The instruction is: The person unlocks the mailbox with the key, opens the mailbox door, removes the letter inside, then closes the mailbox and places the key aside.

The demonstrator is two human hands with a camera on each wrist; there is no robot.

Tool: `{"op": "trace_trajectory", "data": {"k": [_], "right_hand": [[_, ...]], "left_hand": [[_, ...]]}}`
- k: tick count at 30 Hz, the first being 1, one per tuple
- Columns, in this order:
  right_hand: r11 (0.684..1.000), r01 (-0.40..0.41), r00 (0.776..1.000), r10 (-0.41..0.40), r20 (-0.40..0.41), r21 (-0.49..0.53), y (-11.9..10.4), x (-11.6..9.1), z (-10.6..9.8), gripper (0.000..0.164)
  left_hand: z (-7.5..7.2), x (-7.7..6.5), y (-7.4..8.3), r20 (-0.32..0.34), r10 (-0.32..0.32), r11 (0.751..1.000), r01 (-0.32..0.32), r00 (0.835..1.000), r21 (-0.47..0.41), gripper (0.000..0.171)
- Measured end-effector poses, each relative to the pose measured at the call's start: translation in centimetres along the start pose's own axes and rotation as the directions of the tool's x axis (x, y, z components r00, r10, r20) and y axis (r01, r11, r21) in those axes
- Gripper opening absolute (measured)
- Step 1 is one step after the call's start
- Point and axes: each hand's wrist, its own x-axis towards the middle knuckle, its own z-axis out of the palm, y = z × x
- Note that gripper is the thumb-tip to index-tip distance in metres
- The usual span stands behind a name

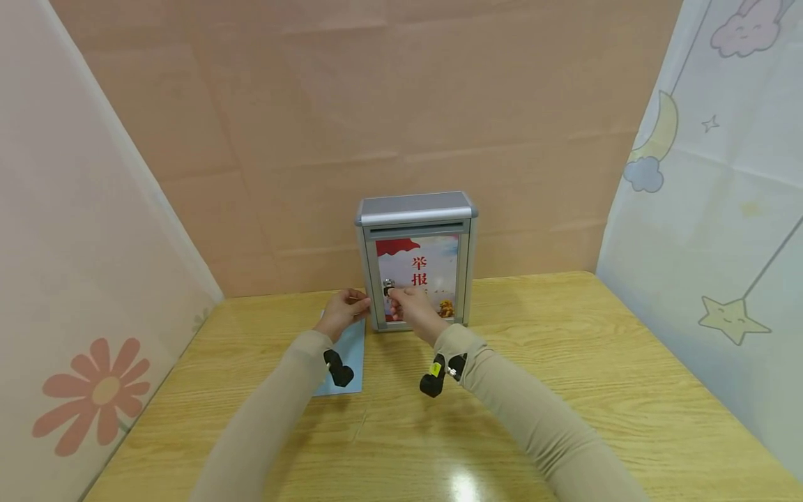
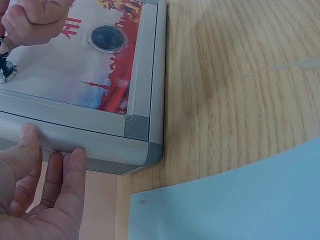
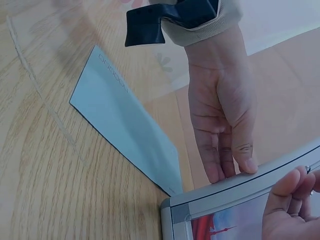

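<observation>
A silver-grey metal letter box stands upright at the back of the table, a slot near its top and a red-and-white printed panel on its front. My right hand pinches a small key with a dark head at the round lock on the panel's left side. Part of the key is hidden behind the fingers. A metal ring hangs by it in the left wrist view. My left hand touches the box's left side with thumb and fingertips, its fingers only loosely bent.
A light blue flat sheet or folder lies on the wooden table, left of the box and partly under my left arm. A peach cloth backdrop hangs close behind the box. Patterned white cloths border the table on both sides.
</observation>
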Motion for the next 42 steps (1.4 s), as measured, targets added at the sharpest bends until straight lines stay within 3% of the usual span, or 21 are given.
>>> {"op": "trace_trajectory", "data": {"k": [9, 16, 23, 33, 38, 42], "right_hand": [[0.996, 0.007, 1.000, -0.009, -0.022, -0.091, -0.3, -0.3, 0.1, 0.030], [0.999, -0.034, 0.999, 0.034, -0.017, -0.032, -0.4, -0.3, 0.2, 0.029], [0.990, 0.020, 0.998, -0.028, -0.053, -0.143, -0.3, -0.5, 0.3, 0.033], [0.995, -0.022, 0.999, 0.018, -0.037, -0.098, -0.6, -0.6, 0.5, 0.031], [0.978, -0.036, 0.999, 0.036, -0.004, -0.205, -0.6, -1.4, 0.1, 0.034], [0.927, -0.065, 0.988, 0.112, 0.106, -0.369, -0.3, -2.0, -1.7, 0.033]], "left_hand": [[-0.2, -0.2, 0.2, 0.005, -0.015, 1.000, 0.015, 1.000, 0.014, 0.022], [-0.1, -0.4, 0.4, 0.006, -0.013, 1.000, 0.012, 1.000, 0.025, 0.022], [0.0, -0.5, 0.4, 0.013, -0.019, 0.999, 0.019, 1.000, 0.027, 0.022], [-0.1, -0.5, 0.6, 0.021, -0.014, 1.000, 0.014, 1.000, 0.007, 0.022], [-0.2, -0.6, 0.5, 0.017, -0.007, 1.000, 0.007, 1.000, -0.004, 0.022], [0.0, -0.7, 0.6, 0.012, -0.008, 1.000, 0.008, 1.000, -0.011, 0.021]]}}
